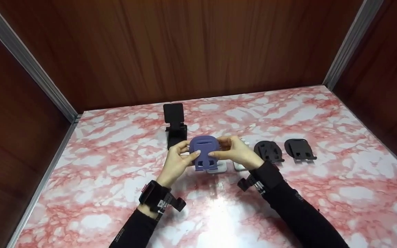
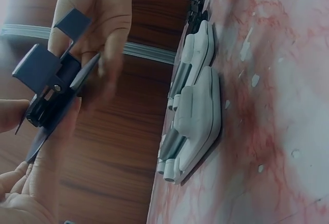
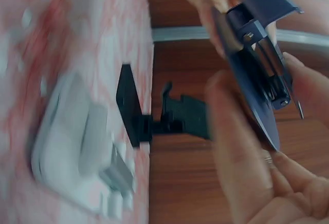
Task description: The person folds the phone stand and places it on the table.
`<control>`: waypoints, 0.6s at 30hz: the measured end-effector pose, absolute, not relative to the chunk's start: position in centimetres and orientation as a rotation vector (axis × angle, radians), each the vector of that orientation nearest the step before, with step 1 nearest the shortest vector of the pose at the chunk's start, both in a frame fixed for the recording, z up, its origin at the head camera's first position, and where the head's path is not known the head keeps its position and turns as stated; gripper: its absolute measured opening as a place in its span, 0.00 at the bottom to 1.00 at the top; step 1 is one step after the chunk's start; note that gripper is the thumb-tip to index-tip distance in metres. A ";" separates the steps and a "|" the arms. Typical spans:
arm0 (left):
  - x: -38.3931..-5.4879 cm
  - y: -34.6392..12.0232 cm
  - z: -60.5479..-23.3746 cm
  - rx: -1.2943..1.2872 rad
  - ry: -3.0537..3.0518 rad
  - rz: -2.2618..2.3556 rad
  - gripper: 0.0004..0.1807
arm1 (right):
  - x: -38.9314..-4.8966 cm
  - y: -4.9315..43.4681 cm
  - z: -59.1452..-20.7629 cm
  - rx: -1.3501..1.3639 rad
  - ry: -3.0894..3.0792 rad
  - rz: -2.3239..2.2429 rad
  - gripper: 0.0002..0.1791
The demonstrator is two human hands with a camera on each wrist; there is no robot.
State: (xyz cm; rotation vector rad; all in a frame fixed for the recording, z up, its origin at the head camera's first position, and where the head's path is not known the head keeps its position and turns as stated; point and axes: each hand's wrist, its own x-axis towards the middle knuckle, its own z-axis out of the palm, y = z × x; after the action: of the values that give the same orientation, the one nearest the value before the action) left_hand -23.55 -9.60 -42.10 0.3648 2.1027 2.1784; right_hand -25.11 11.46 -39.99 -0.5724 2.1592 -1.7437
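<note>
In the head view a purple folding phone stand (image 1: pixel 204 146) is held up over the table between both hands. My left hand (image 1: pixel 177 158) pinches its left edge, thumb on the face turned towards me and fingers behind. On the opposite edge my right hand (image 1: pixel 238 152) holds it likewise, its thumb also lying on that face. Seen side-on in the left wrist view, the phone stand (image 2: pixel 61 88) has flaps standing out from its hinge. The right wrist view also shows this hinge side of the phone stand (image 3: pixel 257 64).
Two folded white phone stands (image 2: pixel 205 126) lie below the hands, one partly behind my right wrist. To the right are two folded black phone stands, one nearer (image 1: pixel 268 151) and one farther right (image 1: pixel 300 148). An unfolded black phone stand (image 1: pixel 174 115) stands behind my left hand. Wood-grain panels (image 1: pixel 202 51) enclose the table.
</note>
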 end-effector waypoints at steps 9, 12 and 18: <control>-24.0 -11.2 -42.1 0.205 2.182 2.153 0.17 | -23.6 12.2 -38.7 -0.776 2.914 -1.129 0.31; -24.7 -12.1 -42.8 0.126 2.277 2.072 0.17 | -23.1 12.8 -38.5 -0.796 3.066 -0.964 0.33; -25.8 -13.2 -43.8 0.043 2.385 1.897 0.18 | -22.8 13.9 -38.9 -0.811 3.227 -0.681 0.36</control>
State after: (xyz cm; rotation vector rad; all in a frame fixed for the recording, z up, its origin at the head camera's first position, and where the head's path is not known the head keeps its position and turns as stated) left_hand -25.79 -13.25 -43.83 0.0426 2.3845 1.8967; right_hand -22.79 13.87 -38.87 -0.8114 3.2274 -0.6806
